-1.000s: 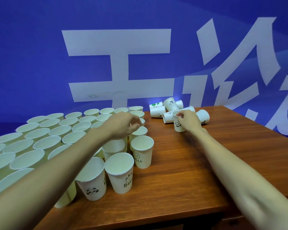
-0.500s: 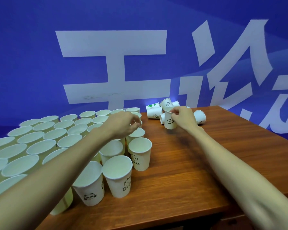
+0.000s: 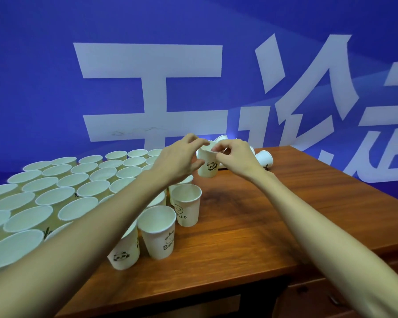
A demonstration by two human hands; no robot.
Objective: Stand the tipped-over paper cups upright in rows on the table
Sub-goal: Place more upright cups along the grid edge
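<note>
Both hands meet on one white paper cup with a panda print, held upright above the wooden table. My right hand pinches its rim from the right. My left hand touches the rim and side from the left. Several upright cups stand in rows on the left half of the table. Behind my right hand lie tipped-over cups, mostly hidden.
A blue wall with large white characters rises right behind the table. The table's front edge runs near me, and its right edge slants away. The nearest upright cups stand under my left forearm.
My right hand lifted the panda cup from the tipped pile and carried it left toward the rows. My left hand rose from the rows and came onto the cup.
</note>
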